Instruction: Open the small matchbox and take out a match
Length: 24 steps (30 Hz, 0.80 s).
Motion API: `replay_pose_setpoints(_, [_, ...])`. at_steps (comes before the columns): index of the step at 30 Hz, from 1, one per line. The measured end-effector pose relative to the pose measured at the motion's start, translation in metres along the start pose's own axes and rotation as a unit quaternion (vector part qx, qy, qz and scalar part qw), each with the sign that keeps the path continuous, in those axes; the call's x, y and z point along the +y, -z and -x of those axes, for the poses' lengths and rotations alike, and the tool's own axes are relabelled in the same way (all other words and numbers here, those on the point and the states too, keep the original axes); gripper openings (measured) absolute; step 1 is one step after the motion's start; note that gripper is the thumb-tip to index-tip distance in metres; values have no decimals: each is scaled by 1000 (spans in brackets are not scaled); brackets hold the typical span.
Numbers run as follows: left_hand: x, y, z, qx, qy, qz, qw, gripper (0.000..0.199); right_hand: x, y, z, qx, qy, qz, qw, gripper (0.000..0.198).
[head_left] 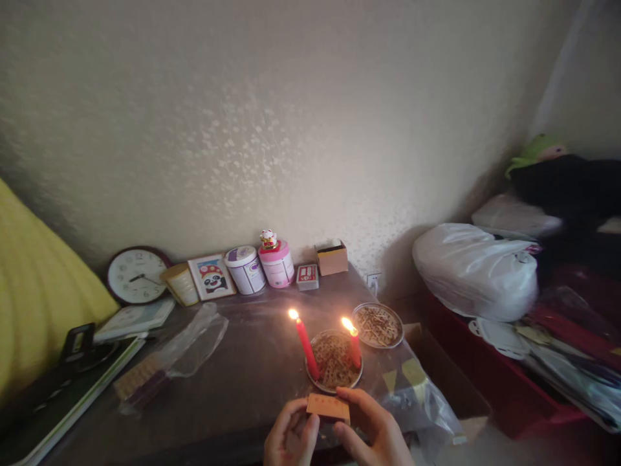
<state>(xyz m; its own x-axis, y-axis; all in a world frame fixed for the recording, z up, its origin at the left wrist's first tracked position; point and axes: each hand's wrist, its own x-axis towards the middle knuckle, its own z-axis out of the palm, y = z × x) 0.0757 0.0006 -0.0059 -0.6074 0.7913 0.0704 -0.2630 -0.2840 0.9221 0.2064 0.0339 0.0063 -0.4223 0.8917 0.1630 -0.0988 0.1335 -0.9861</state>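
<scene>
A small orange box (328, 408) is being held between the left hand (290, 439) and right hand (373, 430), each grip being closed on one end, just above the desk (242, 375) edge, near a dish (334, 362) where two lit red candles (306, 346) are standing.

A round clock (137, 276) leans on the wall beside a panda picture (211, 276). Two tubs (262, 266) stand near. A white bag (478, 270) lies far right.
</scene>
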Motion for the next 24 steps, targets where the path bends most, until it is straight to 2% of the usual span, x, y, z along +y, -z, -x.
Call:
replay_pose_setpoints(3, [2,2,-3,9,6,1,1000,29,-1,1,0,5,7,-1,1000,36])
replay_pose_setpoints(8, [4,3,-5,8,30,-43,999,35,0,5,-3,38,61,101,992,28])
replay_pose_setpoints(12, [10,4,-5,10,68,-63,996,36,4,5,-6,69,-6,114,991,32])
replay_pose_setpoints(14, [13,7,-7,14,48,-109,993,34,6,5,-7,79,-44,89,992,37])
replay_pose_setpoints(18, [21,15,-13,16,-39,-181,983,39,8,6,-8,95,-79,49,991,42])
replay_pose_setpoints(21, [39,14,-17,48,-67,-129,988,25,9,6,-8,93,-92,11,991,41])
replay_pose_setpoints(24, [77,4,-17,60,-80,-94,991,32,10,5,-8,93,-105,-22,990,43])
